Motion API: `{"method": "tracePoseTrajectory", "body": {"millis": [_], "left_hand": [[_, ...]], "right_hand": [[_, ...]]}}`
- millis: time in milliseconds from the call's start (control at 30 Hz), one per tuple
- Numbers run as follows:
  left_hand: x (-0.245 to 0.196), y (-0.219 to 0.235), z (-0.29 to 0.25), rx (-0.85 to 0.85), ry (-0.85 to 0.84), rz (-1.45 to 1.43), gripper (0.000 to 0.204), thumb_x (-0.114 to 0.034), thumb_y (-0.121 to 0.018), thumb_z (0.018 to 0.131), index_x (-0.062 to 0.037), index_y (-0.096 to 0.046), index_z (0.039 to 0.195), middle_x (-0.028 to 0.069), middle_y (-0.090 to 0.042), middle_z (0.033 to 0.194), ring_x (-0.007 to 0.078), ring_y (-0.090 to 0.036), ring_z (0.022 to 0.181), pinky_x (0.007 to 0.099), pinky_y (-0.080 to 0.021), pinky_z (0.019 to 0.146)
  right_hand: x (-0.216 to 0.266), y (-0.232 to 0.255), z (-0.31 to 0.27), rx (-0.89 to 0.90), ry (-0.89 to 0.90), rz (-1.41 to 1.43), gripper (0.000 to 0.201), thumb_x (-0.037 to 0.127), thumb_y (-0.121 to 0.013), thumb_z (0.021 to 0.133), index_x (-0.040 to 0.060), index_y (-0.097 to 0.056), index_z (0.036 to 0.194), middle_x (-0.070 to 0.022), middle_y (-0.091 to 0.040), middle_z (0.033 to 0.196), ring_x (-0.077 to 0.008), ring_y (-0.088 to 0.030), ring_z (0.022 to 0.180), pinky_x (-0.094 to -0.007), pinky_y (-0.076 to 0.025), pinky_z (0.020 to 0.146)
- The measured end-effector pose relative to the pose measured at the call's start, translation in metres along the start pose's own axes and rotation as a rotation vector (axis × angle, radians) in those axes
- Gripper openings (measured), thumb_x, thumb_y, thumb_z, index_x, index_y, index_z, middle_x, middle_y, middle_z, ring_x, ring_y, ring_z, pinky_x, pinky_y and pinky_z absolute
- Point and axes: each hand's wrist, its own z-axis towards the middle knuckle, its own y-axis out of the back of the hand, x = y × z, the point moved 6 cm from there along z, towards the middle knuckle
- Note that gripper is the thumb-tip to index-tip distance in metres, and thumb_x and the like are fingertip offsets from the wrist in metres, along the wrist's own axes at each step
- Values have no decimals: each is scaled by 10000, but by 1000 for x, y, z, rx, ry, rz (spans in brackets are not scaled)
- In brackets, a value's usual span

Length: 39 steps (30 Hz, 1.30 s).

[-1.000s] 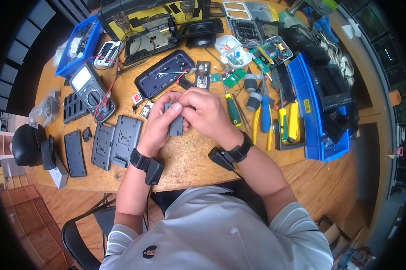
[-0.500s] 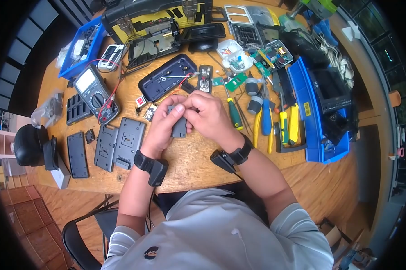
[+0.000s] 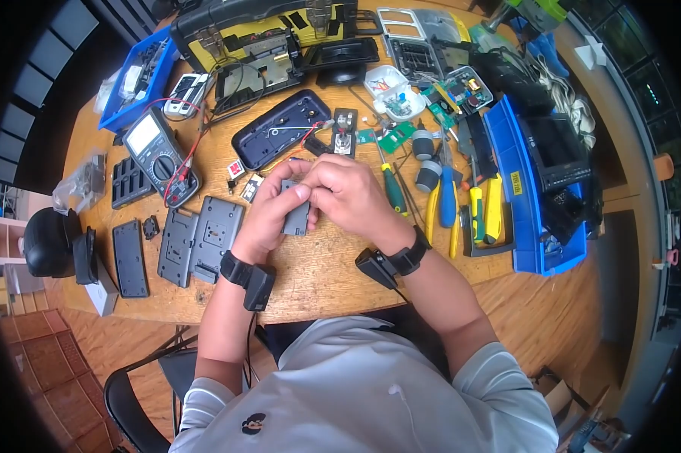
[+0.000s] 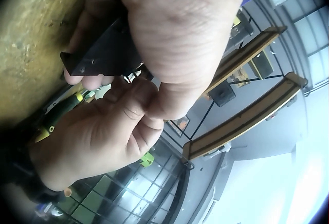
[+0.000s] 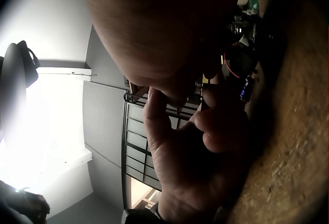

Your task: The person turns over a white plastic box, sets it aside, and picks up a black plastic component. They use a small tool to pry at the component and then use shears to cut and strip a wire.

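Observation:
My left hand [image 3: 265, 219] grips a flat dark grey plastic plate [image 3: 297, 219] close over the front of the table, thumb on its upper face and fingers beneath. My right hand [image 3: 353, 195] bends in from the other side, its thumb and forefinger pinched together at the far end of the plate, right against the left thumb. In the left wrist view the plate [image 4: 105, 52] appears black, with a straight edge and small holes. Fingers cover its far end, so I cannot tell whether a small part sits between the right fingertips.
Left of the hands lie dark plastic panels [image 3: 218, 234] and a multimeter [image 3: 163, 160]. Beyond them is an open dark blue casing [image 3: 261, 143] with wires. To the right are a green screwdriver [image 3: 393, 190], yellow-handled pliers [image 3: 432, 215] and a blue bin [image 3: 515, 181].
The head view has shifted slightly since the first frame. Both hands keep their hold, and the plate has tilted a little between the fingers.

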Motion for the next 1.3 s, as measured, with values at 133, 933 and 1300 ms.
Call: {"method": "tracePoseTrajectory", "body": {"millis": [133,933,1300], "left_hand": [[0,0,-1,11,22,12,433,-177,-657,929,19,-518,1290,90,-650,865,154,-651,670,277,-547,581],[3,1,0,-21,-14,73,480,-335,-632,983,15,-526,1293,99,-655,928,145,-655,678,266,-557,587],[-2,-3,-1,-10,-19,14,429,-274,-620,968,12,-525,1273,112,-662,989,161,-662,721,278,-559,613]], "right_hand": [[2,2,0,-5,8,6,54,-27,-711,801,3,-694,842,-95,-656,800,-232,-682,666,-336,-535,600],[-1,-3,-1,-35,-57,-36,54,3,-734,831,5,-680,837,-92,-651,805,-206,-681,656,-328,-527,586],[-11,-10,-7,-18,-214,80,72,62,-735,831,48,-680,875,-129,-655,854,-336,-673,755,-416,-527,643]]}}
